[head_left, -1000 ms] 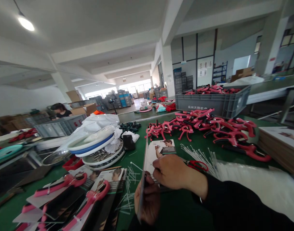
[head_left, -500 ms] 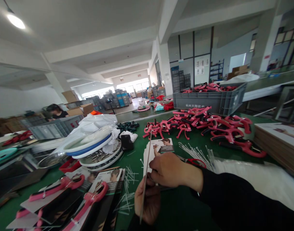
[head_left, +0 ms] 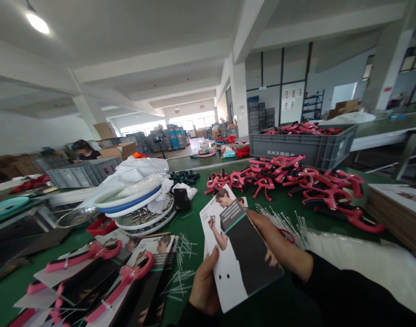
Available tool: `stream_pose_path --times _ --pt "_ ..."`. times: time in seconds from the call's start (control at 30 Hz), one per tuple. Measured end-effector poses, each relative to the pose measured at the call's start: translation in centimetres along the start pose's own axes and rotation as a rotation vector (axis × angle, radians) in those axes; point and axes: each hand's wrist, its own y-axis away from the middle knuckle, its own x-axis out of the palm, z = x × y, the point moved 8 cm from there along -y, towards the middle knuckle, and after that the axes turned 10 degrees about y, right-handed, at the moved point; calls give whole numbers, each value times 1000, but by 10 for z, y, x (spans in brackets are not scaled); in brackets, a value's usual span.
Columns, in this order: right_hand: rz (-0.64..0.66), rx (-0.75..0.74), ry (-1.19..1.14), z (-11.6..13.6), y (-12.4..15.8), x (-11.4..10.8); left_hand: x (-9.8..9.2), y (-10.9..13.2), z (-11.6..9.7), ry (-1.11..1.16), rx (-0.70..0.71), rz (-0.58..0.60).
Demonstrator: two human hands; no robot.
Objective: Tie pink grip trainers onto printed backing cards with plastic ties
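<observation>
- Printed card (head_left: 244, 247): qty 1, held up over green tabletop (head_left: 192, 218), in front of wearer; face toward cam., tilted. White/dk gray, w/ pic of a person, thin green stripe, multi-line txt, 2 small holes nr lower L.
- L hand (head_left: 204, 284): gripping card at lower L edge, thumb on front, fingers behind.
- R hand (head_left: 274, 236): at card's upper R edge; fingers mostly hidden behind card, can't tell if closed on it.
- Red loop handle (head_left: 287, 235): just beyond R wrist, partly hidden.
- White ties: 1 bunch (head_left: 279, 222) past R hand; loose ones (head_left: 184, 247) L of card.
- Pink/blk tools, carded (head_left: 121, 288): lower L, lying on similar cards, white ties round handles.
- Pink/blk tools, loose (head_left: 327, 195): heap beyond hands, in front of gray crate (head_left: 298, 147), itself full of same.
- Card stack (head_left: 392, 222): far R; translucent plastic (head_left: 358, 254) nr it.
- Parts tray (head_left: 143, 236): L, w/ small metal pcs; white/blue-rimmed basins (head_left: 126, 204) above.
- Co-worker (head_left: 87, 152): bkgd L, behind 2nd gray crate (head_left: 85, 172).
</observation>
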Motion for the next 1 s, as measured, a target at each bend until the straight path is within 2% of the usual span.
stream_pose_path --times 0.07,0.13,0.17,0.23,0.3,0.37,0.43,0.73,0.83,0.93,1.0 --pt "-156 -26 62 4 -2 -28 0 0 -4 -31 57 -51" --pt "-196 -145 199 22 -1 -43 0 1 -8 -69 109 -86" --pt "-138 -234 317 34 1 -40 0 1 -9 -86 133 -94" --pt "93 -387 577 52 10 -17 -2 1 -10 -113 165 -99" --pt "266 -424 772 55 19 4 -6 0 -10 -151 174 -113" --pt "315 -400 872 51 23 16 -12 -1 -10 -201 184 -137" --pt "300 -382 913 47 23 23 -16 -1 -12 -243 205 -148" --pt "244 -372 913 36 28 25 -22 -2 -15 -369 254 -167" --pt "141 -378 771 30 27 12 -19 -1 -16 -345 251 -149" --pt "-119 -189 499 5 16 -24 -16 1 -15 -261 227 -160" --pt "-118 -15 308 -19 13 -31 -11 1 -13 -198 190 -130"
